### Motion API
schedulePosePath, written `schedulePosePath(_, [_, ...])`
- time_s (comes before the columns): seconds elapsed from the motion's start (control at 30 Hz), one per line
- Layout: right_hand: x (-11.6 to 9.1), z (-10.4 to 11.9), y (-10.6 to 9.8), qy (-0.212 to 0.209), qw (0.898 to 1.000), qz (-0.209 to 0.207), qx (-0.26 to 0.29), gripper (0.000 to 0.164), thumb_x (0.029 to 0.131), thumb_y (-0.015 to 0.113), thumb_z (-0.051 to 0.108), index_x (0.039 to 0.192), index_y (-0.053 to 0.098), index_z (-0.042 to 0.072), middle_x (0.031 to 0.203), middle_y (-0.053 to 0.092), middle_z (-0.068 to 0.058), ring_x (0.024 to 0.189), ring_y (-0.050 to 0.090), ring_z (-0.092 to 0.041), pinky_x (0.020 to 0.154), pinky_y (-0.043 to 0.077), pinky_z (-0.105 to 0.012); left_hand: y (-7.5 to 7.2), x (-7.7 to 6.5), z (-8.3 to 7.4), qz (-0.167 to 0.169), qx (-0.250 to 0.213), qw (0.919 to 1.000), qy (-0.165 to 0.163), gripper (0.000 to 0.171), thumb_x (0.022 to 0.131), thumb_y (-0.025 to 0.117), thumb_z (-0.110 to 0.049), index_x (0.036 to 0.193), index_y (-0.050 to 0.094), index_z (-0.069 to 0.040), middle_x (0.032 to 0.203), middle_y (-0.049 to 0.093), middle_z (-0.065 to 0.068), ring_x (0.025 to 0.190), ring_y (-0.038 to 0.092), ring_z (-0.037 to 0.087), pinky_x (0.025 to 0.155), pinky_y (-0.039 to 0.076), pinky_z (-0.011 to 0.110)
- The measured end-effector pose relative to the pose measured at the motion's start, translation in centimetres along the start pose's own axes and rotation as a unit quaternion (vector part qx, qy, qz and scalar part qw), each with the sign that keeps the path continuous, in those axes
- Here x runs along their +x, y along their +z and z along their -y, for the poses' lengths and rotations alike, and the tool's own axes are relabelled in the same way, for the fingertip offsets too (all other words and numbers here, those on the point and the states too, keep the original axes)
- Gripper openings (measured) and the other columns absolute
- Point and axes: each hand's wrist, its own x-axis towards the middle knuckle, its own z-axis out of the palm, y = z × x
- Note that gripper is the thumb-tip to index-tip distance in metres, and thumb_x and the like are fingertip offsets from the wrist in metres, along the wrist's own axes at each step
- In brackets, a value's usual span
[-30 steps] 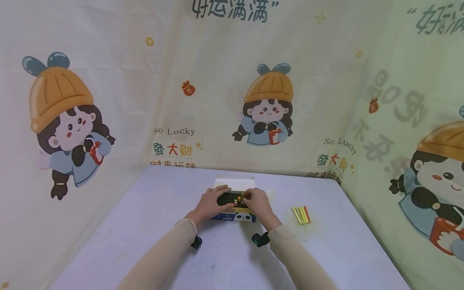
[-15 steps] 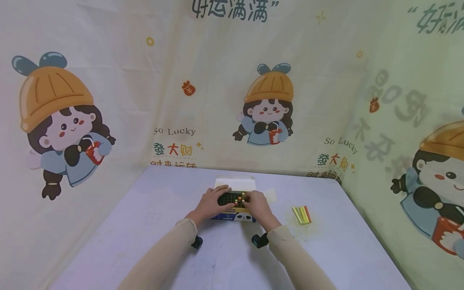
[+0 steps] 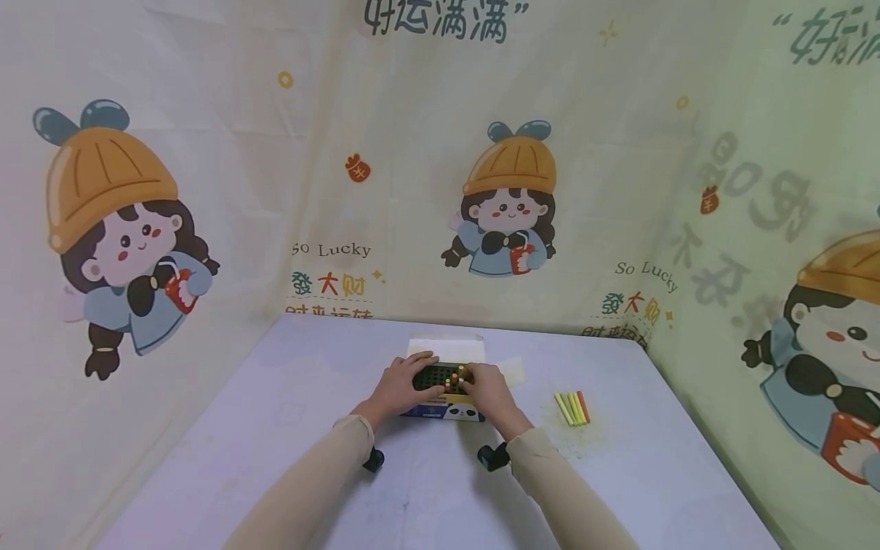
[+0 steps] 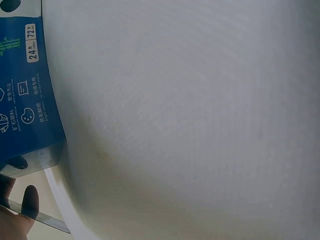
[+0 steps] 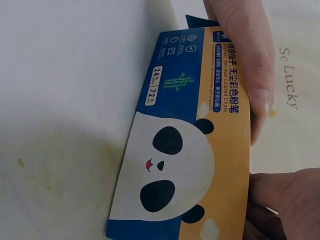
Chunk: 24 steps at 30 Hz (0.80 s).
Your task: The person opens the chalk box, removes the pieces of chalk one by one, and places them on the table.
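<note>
Head view: a person's left hand (image 3: 399,384) grips the left end of an open chalk box (image 3: 433,411), the thumb along its near edge and the other fingers spread toward its far side; the right hand (image 3: 488,383) is at the right end, fingers bent and drawn together against a few standing sticks (image 3: 454,378) in the black tray (image 3: 429,376); whether the fingertips pinch one of them cannot be told; the box sits mid-table, long axis left to right, panda front facing near, white flap (image 3: 447,348) at the far side; the standing sticks point up from the right half of the tray; well to the right, loose sticks (image 3: 571,409), yellowish and one orange, lie side by side on the table (image 3: 440,496), long axes running near to far.

Left wrist view: the blue left part of the box's front shows; shaded fingers appear just beyond its left end, too dark to read their bend.

Right wrist view: the panda front fills the middle; the left hand's thumb lies along the upper edge; the right hand's fingers curl behind that edge, their tips hidden.
</note>
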Motion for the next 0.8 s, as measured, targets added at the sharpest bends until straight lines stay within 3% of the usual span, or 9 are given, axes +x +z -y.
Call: schedulePosePath(0.8, [-0.31, 0.7, -0.57, -0.005, 1.0, 0.002, -0.002, 0.015, 0.105, 0.061, 0.01, 0.118, 0.064, 0.005, 0.115, 0.073, -0.016, 0.095, 0.07, -0.023, 0.085, 0.061, -0.041, 0.33, 0.15, 0.36, 0.003, -0.004, 1.0, -0.008, 0.078, 0.088, 0.065, -0.073, 0.154, 0.052, -0.031, 0.163, 0.043, -0.006, 0.125, 0.049, 0.029, 0.106, 0.044, 0.056])
